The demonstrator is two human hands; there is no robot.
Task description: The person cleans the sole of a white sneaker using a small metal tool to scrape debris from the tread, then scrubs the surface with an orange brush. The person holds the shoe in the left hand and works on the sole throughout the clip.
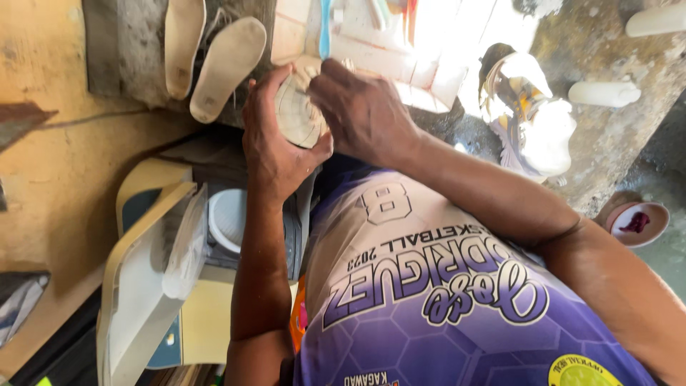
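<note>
My left hand [275,146] cups a pale, rounded shoe sole piece [299,114] from the left and below, with the thumb along its lower edge. My right hand [364,107] comes in from the right with its fingers closed at the piece's top edge. They seem to pinch a thin blue-handled tool [325,28] that sticks up out of the hand. The tool's tip is hidden behind the fingers. Both forearms reach out over my purple and white jersey [443,300].
Two pale insoles [229,64] lie on a grey mat [128,50] at the upper left. A white sneaker [532,118] and white cylinders [604,93] sit at the right, near a pink bowl [639,223]. A white tub [227,218] and a cream and blue plastic piece [136,286] are at the lower left.
</note>
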